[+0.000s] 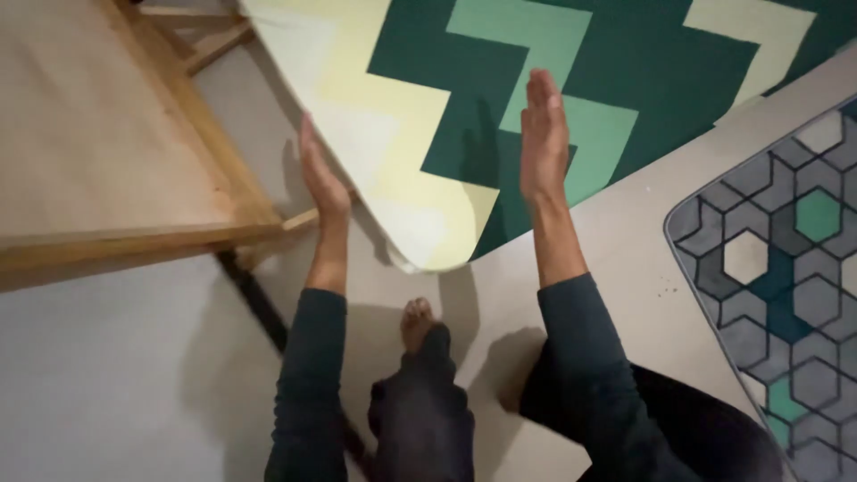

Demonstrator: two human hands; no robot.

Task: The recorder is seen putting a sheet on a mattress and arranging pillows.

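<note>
A large padded board (420, 116) with a green, light green and cream zigzag cover leans across the middle of the view, its rounded end near the floor. My left hand (321, 174) is held flat, fingers straight, against the board's cream left edge. My right hand (544, 134) is also flat and edge-on, over the dark green part of the cover. Neither hand grips anything. Both arms wear dark sleeves.
A wooden table (98, 134) with a black metal leg stands at the left. A rug (786, 259) with grey, white and teal hexagons lies at the right on the pale floor (107, 375). My bare foot (418, 323) and dark trouser legs are below the board.
</note>
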